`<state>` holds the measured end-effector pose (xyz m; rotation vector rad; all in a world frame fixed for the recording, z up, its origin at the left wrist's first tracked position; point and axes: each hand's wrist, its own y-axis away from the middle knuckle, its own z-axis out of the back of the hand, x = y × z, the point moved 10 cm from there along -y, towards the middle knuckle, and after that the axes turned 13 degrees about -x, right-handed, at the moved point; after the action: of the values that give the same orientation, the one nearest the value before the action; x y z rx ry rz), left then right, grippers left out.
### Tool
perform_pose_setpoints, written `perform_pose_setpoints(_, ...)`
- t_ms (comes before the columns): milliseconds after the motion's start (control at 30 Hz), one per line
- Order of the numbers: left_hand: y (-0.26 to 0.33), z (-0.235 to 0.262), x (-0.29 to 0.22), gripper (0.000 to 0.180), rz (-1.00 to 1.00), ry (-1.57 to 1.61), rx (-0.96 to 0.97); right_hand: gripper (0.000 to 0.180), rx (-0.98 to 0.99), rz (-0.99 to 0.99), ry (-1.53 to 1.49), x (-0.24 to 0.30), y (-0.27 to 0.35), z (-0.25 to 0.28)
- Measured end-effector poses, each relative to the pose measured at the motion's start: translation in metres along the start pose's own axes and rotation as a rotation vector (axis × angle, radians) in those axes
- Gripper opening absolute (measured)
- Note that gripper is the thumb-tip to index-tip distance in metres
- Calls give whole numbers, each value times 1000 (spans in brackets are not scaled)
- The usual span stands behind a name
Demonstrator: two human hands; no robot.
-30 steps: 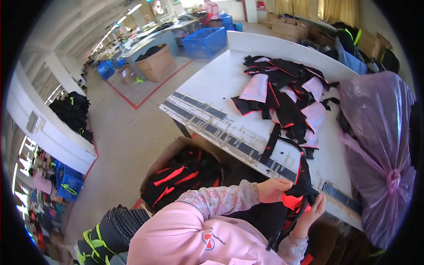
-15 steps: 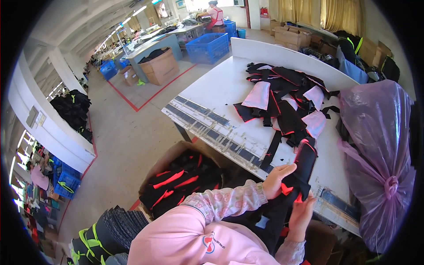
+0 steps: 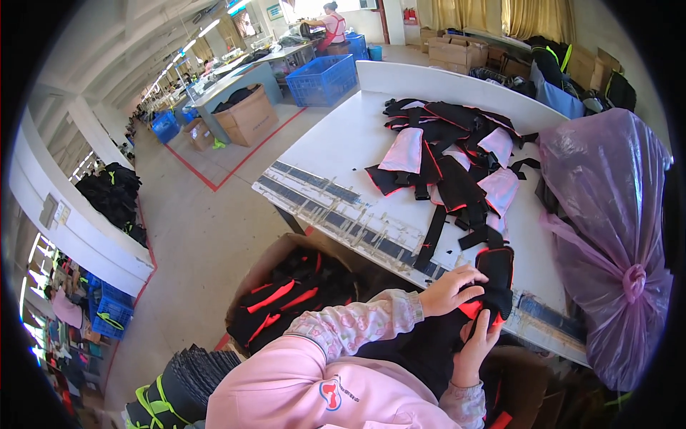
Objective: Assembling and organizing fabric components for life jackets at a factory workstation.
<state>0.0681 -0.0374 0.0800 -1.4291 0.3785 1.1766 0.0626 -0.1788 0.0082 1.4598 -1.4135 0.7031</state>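
Both my hands are at the near edge of the white table, working on a black padded fabric piece with red edging. My left hand grips its left side, thumb and fingers bent over the black cloth beside a red fold. Lower down, my right hand pinches the near end, where red lining shows between the fingers. The piece's far end lies on the table, close to black straps. Beyond it is a loose pile of similar black pieces with red edges, pink shiny panels and buckles.
A cardboard box of black and red pieces stands below the table's left edge. Right of the table bulges a tied purple plastic bag. A stack of black pieces tied with lime strips is at lower left. One person sits far back.
The fabric piece has come nearer to me, and its near end is now folded with more red showing. My left hand has moved over its top; my right hand has shifted slightly left.
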Motion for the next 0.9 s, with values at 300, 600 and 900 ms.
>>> perform_pose_setpoints(300, 6, -27, 33, 20, 125, -31, 177, 45, 229, 236, 361, 2, -2, -5)
perform_pose_setpoints(600, 11, -43, 67, 21, 553, 339, 245, 56, 338, 395, 717, 23, 3, -23)
perform_pose_setpoints(900, -55, 0, 47, 24, 158, -238, -261, 50, 244, 700, 839, 36, -1, -25)
